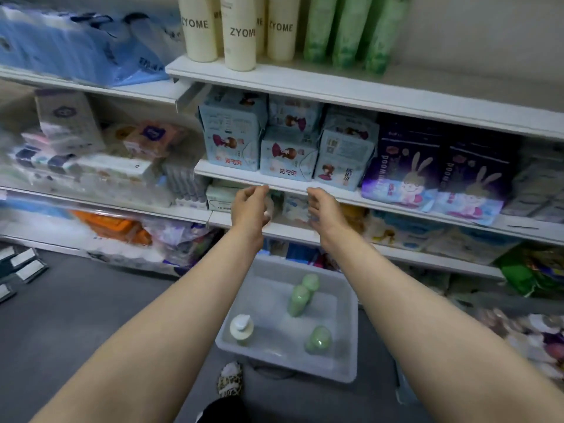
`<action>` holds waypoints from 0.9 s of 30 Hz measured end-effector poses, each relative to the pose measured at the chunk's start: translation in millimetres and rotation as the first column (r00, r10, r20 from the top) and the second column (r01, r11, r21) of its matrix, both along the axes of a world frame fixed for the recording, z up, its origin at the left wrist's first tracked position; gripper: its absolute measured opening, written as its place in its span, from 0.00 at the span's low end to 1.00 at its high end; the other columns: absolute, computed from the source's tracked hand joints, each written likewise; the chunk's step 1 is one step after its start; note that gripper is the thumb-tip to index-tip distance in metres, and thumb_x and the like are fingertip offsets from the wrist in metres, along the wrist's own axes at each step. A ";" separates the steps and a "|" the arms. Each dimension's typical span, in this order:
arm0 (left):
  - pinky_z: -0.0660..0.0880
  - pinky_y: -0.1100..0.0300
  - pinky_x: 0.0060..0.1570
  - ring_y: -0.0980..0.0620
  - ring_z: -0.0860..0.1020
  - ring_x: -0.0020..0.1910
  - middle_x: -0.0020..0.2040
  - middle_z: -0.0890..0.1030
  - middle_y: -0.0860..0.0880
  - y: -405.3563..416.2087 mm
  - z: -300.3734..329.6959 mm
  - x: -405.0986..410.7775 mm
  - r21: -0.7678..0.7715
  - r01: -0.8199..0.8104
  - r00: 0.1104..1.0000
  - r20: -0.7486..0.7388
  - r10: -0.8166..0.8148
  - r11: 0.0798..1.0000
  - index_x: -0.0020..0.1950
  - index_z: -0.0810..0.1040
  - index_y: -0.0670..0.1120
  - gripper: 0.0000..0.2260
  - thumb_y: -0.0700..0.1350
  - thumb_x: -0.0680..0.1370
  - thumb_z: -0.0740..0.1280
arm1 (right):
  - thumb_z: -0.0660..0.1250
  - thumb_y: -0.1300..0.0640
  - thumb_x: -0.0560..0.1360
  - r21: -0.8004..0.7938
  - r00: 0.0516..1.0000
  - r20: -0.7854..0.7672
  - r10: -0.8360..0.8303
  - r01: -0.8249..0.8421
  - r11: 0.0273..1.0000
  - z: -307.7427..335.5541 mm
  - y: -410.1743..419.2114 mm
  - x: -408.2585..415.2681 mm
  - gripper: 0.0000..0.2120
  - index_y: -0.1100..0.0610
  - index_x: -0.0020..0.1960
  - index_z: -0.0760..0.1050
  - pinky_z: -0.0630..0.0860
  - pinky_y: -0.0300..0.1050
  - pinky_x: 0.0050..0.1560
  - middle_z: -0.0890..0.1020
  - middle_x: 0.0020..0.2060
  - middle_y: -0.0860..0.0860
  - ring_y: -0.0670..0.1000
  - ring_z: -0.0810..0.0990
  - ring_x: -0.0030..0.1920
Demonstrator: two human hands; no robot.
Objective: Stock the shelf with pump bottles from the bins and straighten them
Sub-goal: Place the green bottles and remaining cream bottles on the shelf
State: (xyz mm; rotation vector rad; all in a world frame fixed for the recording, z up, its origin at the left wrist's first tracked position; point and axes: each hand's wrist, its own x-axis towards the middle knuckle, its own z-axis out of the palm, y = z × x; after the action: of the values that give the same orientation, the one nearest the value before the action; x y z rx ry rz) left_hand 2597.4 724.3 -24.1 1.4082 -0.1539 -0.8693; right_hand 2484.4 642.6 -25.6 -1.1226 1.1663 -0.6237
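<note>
Both the left hand point(251, 206) and right hand point(324, 209) hang with fingers loosely curled, holding nothing. Four pump bottles point(299, 300) stand in the clear bin point(348, 340) on the floor; rigid, likely slick plastic, best gripped round the body.

Blue tissue packs point(76, 41), purple rabbit-print packs point(439, 166), and a leopard slipper point(230, 381) below.

I see cream pump bottles point(239, 32) upright on the top shelf point(335, 87), green bottles point(348, 29) beside them, four more upright in the clear floor bin point(348, 346)
</note>
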 end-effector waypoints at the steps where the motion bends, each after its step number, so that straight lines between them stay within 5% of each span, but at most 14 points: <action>1: 0.73 0.56 0.43 0.49 0.73 0.46 0.47 0.76 0.49 3.3 -13.8 2.0 0.027 -0.003 1.000 -0.004 0.003 1.000 0.54 0.76 0.49 0.07 0.47 0.78 0.69 | 0.65 0.48 0.77 0.017 1.000 -0.013 -0.008 0.008 1.000 -12.8 2.1 0.3 0.13 0.50 0.59 0.75 0.73 0.57 0.64 0.78 0.63 0.57 0.58 0.75 0.64; 5: 0.73 0.56 0.41 0.47 0.75 0.48 0.53 0.79 0.46 23.0 -79.1 10.2 0.173 -0.009 1.000 -0.014 0.011 0.985 0.54 0.77 0.49 0.08 0.47 0.77 0.70 | 0.66 0.49 0.77 0.130 0.997 -0.083 -0.012 0.023 0.991 -72.4 12.2 -2.9 0.11 0.50 0.58 0.77 0.70 0.54 0.67 0.77 0.63 0.52 0.54 0.75 0.64; 8: 0.73 0.57 0.41 0.49 0.75 0.46 0.54 0.78 0.46 48.9 -130.7 12.2 0.272 0.002 1.000 -0.029 0.006 0.962 0.58 0.77 0.48 0.11 0.46 0.77 0.72 | 0.66 0.48 0.78 0.236 0.985 -0.170 0.027 0.014 0.972 -118.0 26.4 -8.6 0.06 0.49 0.51 0.75 0.72 0.52 0.62 0.77 0.58 0.52 0.52 0.75 0.55; 10: 0.74 0.56 0.45 0.51 0.76 0.44 0.53 0.78 0.46 70.7 -163.3 10.5 0.340 0.038 0.999 -0.039 -0.026 0.940 0.59 0.77 0.47 0.12 0.47 0.77 0.73 | 0.65 0.49 0.78 0.312 0.979 -0.199 0.039 0.026 0.950 -148.8 38.8 -12.4 0.09 0.52 0.56 0.76 0.71 0.49 0.58 0.76 0.59 0.52 0.51 0.74 0.55; 18: 0.69 0.60 0.56 0.51 0.74 0.62 0.64 0.76 0.45 140.3 -264.3 1.4 0.481 0.255 0.966 -0.080 -0.247 0.839 0.65 0.78 0.48 0.18 0.45 0.76 0.75 | 0.65 0.48 0.79 0.558 0.941 -0.319 0.116 0.087 0.825 -237.4 100.8 -36.3 0.11 0.50 0.59 0.72 0.72 0.56 0.65 0.74 0.60 0.50 0.51 0.73 0.57; 22: 0.73 0.68 0.47 0.55 0.76 0.55 0.63 0.77 0.48 146.6 -293.7 -1.8 0.515 0.320 0.939 -0.061 -0.338 0.795 0.63 0.79 0.52 0.18 0.46 0.74 0.76 | 0.64 0.48 0.80 0.622 0.932 -0.339 0.126 0.121 0.774 -268.7 120.4 -45.5 0.06 0.50 0.53 0.74 0.71 0.54 0.64 0.77 0.54 0.48 0.49 0.75 0.55; 27: 0.77 0.54 0.55 0.46 0.78 0.56 0.60 0.79 0.47 144.2 -315.8 -4.2 0.575 0.341 0.917 -0.028 -0.398 0.744 0.64 0.80 0.51 0.21 0.45 0.73 0.77 | 0.63 0.48 0.79 0.643 0.934 -0.334 0.127 0.127 0.756 -291.8 133.2 -46.0 0.05 0.48 0.46 0.74 0.70 0.51 0.58 0.77 0.46 0.44 0.44 0.74 0.47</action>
State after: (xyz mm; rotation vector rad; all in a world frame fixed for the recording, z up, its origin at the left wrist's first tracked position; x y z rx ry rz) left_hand 2593.2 868.5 -339.9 2.0334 -0.2703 -1.2462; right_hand 2438.4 775.8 -317.4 -0.6244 1.5402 0.0380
